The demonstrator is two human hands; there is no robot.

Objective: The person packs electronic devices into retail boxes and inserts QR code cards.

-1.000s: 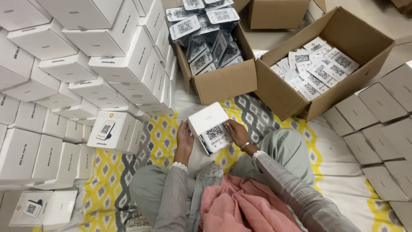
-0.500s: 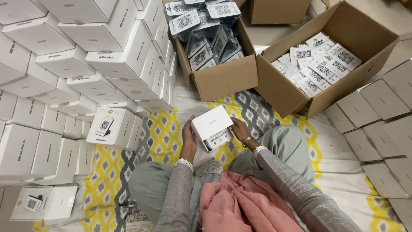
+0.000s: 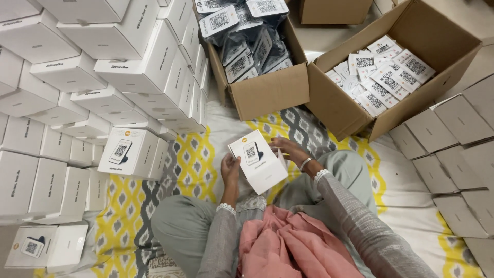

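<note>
A person sits cross-legged on a floor mat patterned in yellow, grey and white, holding a small white box between both hands just above the lap, near the middle of the scene. The left hand grips the box's left edge, fingers clenched on its side. The right hand is at the box's far right corner, fingers curled against it, so its grip is also on the box. The box is tilted, its printed top face turned up toward the camera.

To the left rises a big stack of white boxes, with one printed box at its near edge and another white box lying alone at the near left. Far from the hands stand two open cardboard cartons: the left carton holds dark packets with white labels, the right carton holds loose white cards. A row of grey boxes lines the right side. A pink cloth lies over the lap
</note>
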